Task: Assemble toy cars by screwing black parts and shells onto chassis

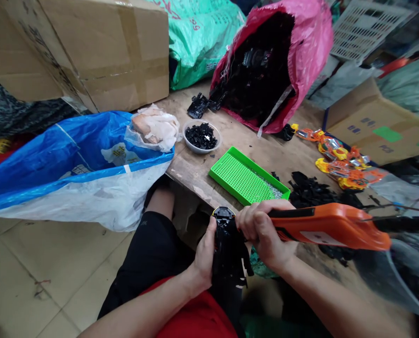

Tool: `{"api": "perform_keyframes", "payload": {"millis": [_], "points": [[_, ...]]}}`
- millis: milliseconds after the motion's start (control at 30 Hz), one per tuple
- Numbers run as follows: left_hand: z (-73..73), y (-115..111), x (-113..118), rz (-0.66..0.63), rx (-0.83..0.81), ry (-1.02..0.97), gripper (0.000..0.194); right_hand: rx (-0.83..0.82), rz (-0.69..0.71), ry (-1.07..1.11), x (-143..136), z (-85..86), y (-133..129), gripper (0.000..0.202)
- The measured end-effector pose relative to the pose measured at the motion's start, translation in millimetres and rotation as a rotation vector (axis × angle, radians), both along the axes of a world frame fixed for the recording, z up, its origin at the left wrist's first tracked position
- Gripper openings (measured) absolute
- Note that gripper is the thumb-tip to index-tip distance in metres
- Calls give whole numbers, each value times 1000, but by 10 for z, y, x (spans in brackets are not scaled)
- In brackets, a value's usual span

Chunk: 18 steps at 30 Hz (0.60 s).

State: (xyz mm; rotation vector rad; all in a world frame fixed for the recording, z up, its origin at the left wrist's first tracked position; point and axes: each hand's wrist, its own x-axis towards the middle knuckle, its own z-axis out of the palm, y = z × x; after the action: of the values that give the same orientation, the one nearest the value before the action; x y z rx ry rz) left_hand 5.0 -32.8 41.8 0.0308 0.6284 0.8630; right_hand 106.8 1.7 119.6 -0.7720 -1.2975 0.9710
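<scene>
My left hand [205,251] grips a black plastic toy car part [227,253] with a yellow edge at its far end, held over my lap. Wrapped around the front of an orange electric screwdriver [343,226] is my right hand [267,232], close against the part's upper right side. My fingers hide the screwdriver's tip, so I cannot tell whether it touches a screw. Just beyond both hands lies a green perforated tray [235,174], with small silvery screws [273,188] gathered at its right end.
Behind the tray stands a bowl of small black pieces [201,137]. A pink sack [309,61] of black parts lies open at the back. Loose black parts [308,190] and orange-yellow toy pieces [346,164] cover the right side. A blue-white sack [125,188] gapes at left.
</scene>
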Motion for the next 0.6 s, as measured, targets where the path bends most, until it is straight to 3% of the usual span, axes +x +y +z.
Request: {"api": "perform_keyframes", "payload": {"millis": [200,367,467,600], "points": [[-78,-24,12,17,5,26,61,-57,-56,-53,10,-84,-12,10],[-54,-9,27,-1,-13,-31,62,-94,-67,-67,-22,-119,-6,15],[-13,11,21,16,-17,-18,57,-125,-131,-12,-85,-50,36,16],[16,33,-1,6,-44,-9,55,-95,-239,97,-134,178,93,16]]}}
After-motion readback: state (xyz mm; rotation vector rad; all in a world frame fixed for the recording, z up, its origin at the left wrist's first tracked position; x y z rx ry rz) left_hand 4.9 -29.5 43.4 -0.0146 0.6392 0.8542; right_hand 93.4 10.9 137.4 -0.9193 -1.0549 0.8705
